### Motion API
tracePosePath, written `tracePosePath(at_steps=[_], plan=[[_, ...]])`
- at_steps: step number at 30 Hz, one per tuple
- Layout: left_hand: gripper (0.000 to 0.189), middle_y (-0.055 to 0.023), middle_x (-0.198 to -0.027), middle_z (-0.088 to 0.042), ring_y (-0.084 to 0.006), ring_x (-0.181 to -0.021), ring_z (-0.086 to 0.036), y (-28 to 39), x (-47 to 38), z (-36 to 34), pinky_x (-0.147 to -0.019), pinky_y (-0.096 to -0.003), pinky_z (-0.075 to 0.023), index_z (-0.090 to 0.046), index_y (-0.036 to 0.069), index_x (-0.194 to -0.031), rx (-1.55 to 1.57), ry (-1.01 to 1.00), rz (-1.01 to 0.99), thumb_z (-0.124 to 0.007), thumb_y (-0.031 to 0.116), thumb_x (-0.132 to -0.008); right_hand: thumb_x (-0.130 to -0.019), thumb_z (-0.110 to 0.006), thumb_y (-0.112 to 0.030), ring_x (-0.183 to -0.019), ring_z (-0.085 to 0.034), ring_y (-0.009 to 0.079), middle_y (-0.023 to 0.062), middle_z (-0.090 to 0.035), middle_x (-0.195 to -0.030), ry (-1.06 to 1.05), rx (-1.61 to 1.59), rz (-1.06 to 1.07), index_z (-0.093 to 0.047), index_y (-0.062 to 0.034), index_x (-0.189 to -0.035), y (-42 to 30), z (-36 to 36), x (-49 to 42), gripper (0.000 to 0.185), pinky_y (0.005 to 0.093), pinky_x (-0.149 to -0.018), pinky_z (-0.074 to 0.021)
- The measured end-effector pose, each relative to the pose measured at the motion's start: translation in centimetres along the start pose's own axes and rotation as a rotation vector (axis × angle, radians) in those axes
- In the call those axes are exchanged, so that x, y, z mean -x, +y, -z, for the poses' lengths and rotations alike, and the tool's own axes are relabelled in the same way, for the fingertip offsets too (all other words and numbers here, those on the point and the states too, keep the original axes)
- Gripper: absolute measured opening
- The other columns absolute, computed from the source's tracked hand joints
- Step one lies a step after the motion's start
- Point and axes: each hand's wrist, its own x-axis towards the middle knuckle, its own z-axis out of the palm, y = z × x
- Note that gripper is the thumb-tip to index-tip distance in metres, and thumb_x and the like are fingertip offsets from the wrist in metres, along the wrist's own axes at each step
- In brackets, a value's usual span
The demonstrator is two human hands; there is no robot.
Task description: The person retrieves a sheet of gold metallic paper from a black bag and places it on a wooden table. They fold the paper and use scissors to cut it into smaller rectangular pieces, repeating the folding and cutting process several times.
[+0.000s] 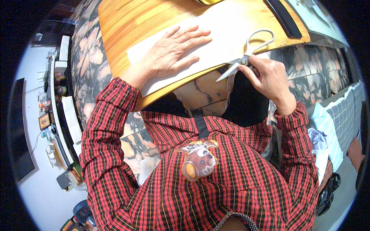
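Note:
A sheet of white paper [222, 37] lies on a wooden tabletop [124, 20], its right part washed out by glare. My left hand [176, 52] rests flat on the paper, palm down, with the thumb apart from the fingers. At the table's near edge, my right hand [268, 76] holds a pair of scissors [244, 59] by thumb and forefinger close to the pivot. The blades are parted and point left, one past the table edge. One pale handle loop rises over the tabletop; the other is hidden by my hand.
A long black object [284, 18] lies along the table's right end, and a yellow item [212, 1] shows at the top edge. Marble-patterned floor [89, 55] surrounds the table. On the right stands a seat with a checked cover [345, 112]; a crowded shelf [62, 115] is at left.

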Motion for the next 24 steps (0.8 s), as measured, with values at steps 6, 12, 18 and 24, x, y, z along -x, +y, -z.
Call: tracePosePath(at_steps=[6,12,18,24], plan=[[0.058,-0.0038,-0.172,-0.038,-0.0301,-0.162,-0.026,-0.3,0.1,-0.7,-0.131,-0.054,-0.017,-0.044,0.02,-0.163,-0.027,0.03,-0.003,-0.053,0.035,-0.108,-0.1,-0.072,-0.043,-0.058,-0.064,0.0359,0.0154,-0.06,-0.064,-0.053,0.031,-0.077,-0.063,-0.0058,-0.083,-0.3,0.3,1.2,0.042,0.0451,-0.055,-0.0471],[0.06,-0.0033,-0.173,-0.037,-0.0295,-0.163,-0.025,0.7,0.0,-1.3,-0.132,-0.0532,-0.014,-0.041,0.021,-0.165,-0.035,0.039,0.03,-0.051,0.038,-0.108,-0.1,-0.071,-0.044,-0.059,-0.065,0.0353,0.0153,-0.061,-0.064,-0.013,0.032,-0.175,-0.061,-0.0065,-0.081,-1.6,-0.2,1.3,0.043,0.045,-0.054,-0.0481],[0.057,-0.0008,-0.173,-0.037,-0.0289,-0.162,-0.026,1.8,-0.3,-1.9,-0.132,-0.0517,-0.0151,-0.042,0.022,-0.165,-0.009,0.07,0.043,-0.046,0.034,-0.11,-0.099,-0.073,-0.045,-0.059,-0.066,0.0363,0.0155,-0.064,-0.062,0.043,0.012,-0.181,-0.062,-0.006,-0.079,-2.8,-1.3,1.0,0.045,0.0469,-0.056,-0.0497],[0.054,-0.0004,-0.172,-0.039,-0.0284,-0.162,-0.028,1.5,-0.4,-2.1,-0.132,-0.0514,-0.015,-0.044,0.023,-0.164,0.019,0.094,0.057,-0.045,0.034,-0.11,-0.1,-0.072,-0.043,-0.058,-0.067,0.0345,0.0151,-0.066,-0.065,-0.038,0.006,-0.167,-0.064,-0.0064,-0.084,-3.2,-0.5,2.3,0.041,0.045,-0.053,-0.049]])
